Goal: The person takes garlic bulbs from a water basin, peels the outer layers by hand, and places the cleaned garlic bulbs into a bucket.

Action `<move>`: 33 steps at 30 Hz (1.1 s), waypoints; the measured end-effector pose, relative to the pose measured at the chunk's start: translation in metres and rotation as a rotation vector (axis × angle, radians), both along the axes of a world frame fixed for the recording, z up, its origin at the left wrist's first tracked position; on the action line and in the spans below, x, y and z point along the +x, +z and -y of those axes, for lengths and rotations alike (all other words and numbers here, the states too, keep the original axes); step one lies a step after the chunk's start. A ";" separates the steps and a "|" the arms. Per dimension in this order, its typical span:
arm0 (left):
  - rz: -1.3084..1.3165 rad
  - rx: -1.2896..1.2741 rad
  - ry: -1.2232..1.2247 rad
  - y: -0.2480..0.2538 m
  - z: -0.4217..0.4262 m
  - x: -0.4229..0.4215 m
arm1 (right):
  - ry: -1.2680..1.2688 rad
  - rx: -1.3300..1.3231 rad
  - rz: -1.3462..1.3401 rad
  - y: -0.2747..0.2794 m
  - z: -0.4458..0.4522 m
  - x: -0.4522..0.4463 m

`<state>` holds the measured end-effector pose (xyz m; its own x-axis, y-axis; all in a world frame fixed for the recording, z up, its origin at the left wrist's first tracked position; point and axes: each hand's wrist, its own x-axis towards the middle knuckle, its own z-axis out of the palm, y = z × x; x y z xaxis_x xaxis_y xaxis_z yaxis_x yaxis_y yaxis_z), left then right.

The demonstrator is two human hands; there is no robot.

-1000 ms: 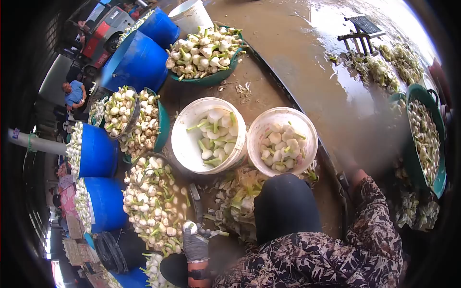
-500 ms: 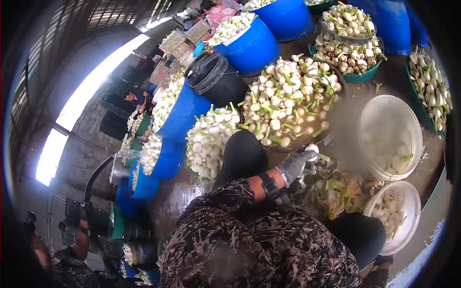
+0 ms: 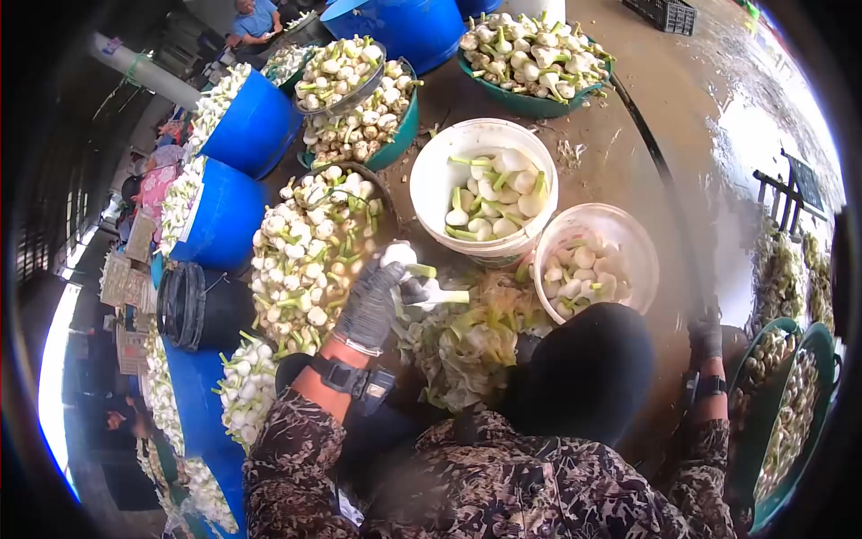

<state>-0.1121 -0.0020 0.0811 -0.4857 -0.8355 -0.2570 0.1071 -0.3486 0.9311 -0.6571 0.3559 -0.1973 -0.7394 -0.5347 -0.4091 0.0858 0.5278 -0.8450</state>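
My left hand (image 3: 373, 301), in a grey glove, is closed on bulbs with green stems, one white bulb (image 3: 398, 254) showing at its top. It hangs between a wide tub heaped with bulbs (image 3: 301, 260) and a pile of peeled leaves (image 3: 467, 341). My right hand (image 3: 706, 334), also gloved, hangs low at the right, beside my knee and the dark edge strip; its fingers are blurred. Ahead stand a white bucket (image 3: 431, 171) partly filled with cleaned bulbs and a smaller white bucket (image 3: 642, 260) with more.
Blue barrels (image 3: 256, 126) of bulbs and a black bucket (image 3: 220, 310) stand at the left. Green tubs (image 3: 539, 106) of bulbs lie ahead, others (image 3: 813, 368) at the right. A person in blue (image 3: 253, 22) sits at the back. A black crate (image 3: 662, 13) and a small stool (image 3: 795, 187) stand farther off.
The view has swung left and then back right. My left hand, still holding bulbs, now appears higher and nearer the buckets. My right hand is down at the right.
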 end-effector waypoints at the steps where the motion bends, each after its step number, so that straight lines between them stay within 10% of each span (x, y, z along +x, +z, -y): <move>1: 0.016 -0.046 -0.025 0.008 0.006 0.014 | 0.084 0.069 -0.136 -0.015 -0.029 0.009; 4: 0.152 -0.147 0.030 0.031 0.009 0.072 | 0.038 0.329 -0.374 0.002 -0.087 0.066; 10: 0.082 0.009 0.341 0.029 -0.027 0.154 | 0.096 0.610 -0.312 -0.152 -0.205 0.133; 17: -0.065 0.020 0.293 -0.008 -0.037 0.156 | 0.264 1.075 -0.085 -0.079 -0.101 0.149; 20: -0.174 0.114 0.197 -0.024 -0.031 0.142 | -0.074 0.704 0.264 -0.037 -0.108 0.174; 24: -0.203 0.122 0.169 -0.034 -0.030 0.122 | 0.080 0.807 -0.278 -0.042 -0.040 0.132; 33: 0.008 0.193 0.358 -0.058 -0.027 0.139 | 0.129 0.763 -0.173 -0.020 0.058 0.116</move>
